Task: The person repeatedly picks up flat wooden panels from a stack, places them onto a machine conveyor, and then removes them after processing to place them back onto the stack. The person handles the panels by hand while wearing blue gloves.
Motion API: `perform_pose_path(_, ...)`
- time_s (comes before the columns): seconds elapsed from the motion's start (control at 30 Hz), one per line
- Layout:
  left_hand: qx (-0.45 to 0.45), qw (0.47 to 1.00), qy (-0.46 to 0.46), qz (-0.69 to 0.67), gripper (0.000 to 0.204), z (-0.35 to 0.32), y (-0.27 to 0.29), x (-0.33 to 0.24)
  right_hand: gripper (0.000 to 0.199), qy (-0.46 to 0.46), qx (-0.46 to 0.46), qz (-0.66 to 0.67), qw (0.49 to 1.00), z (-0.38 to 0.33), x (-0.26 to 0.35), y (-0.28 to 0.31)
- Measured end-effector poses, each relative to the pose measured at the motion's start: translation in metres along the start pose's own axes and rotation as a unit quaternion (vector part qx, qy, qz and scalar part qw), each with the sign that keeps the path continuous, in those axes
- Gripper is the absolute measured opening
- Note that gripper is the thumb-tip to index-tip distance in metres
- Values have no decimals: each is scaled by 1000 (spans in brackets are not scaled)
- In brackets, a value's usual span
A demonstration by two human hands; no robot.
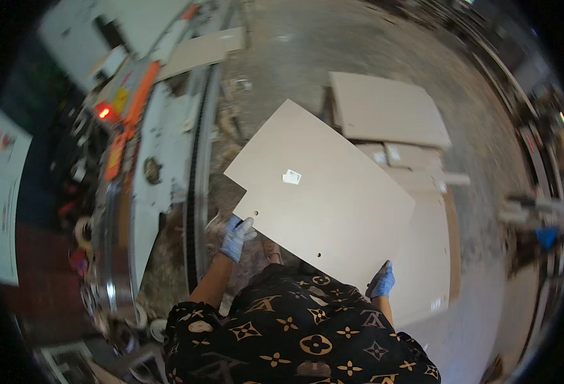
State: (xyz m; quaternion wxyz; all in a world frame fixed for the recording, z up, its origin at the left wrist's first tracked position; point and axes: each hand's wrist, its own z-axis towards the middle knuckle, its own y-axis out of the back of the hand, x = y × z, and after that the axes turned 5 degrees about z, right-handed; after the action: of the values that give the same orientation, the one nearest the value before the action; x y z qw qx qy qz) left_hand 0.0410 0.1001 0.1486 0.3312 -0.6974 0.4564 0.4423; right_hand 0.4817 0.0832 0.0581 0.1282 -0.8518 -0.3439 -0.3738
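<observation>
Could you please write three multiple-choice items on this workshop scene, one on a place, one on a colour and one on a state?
1. Where does the stack of cut boards lie?
A. on the floor to the right of the held panel
B. on the machine at the left
C. on the person's lap

2. What colour are the gloves?
A. red
B. blue
C. black

3. How is the large panel held?
A. one hand only
B. lying flat on the floor, untouched
C. both hands at its near edge

Answers:
1 A: the stack of boards rests on the concrete floor beyond the beige panel.
2 B: both gloves are blue.
3 C: the left hand and right hand each grip the near edge.
</observation>
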Motion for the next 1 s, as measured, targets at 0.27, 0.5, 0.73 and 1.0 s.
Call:
perform_pose_path(0.27,-279,943,-1,-180,37,-22,177,22,23,3,293,8,956,-66,-1,-224)
perform_pose_path(0.5,-427,852,-11,-303,48,0,282,39,14,-135,408,21,902,-144,-48,-336)
perform_pose_path(0.73,-517,835,-48,-184,54,43,319,28,13,-107,517,-57,848,-201,-90,-392)
perform_pose_path(1.0,-507,818,-89,-259,53,79,348,35,16,44,499,-179,847,-224,-97,-411)
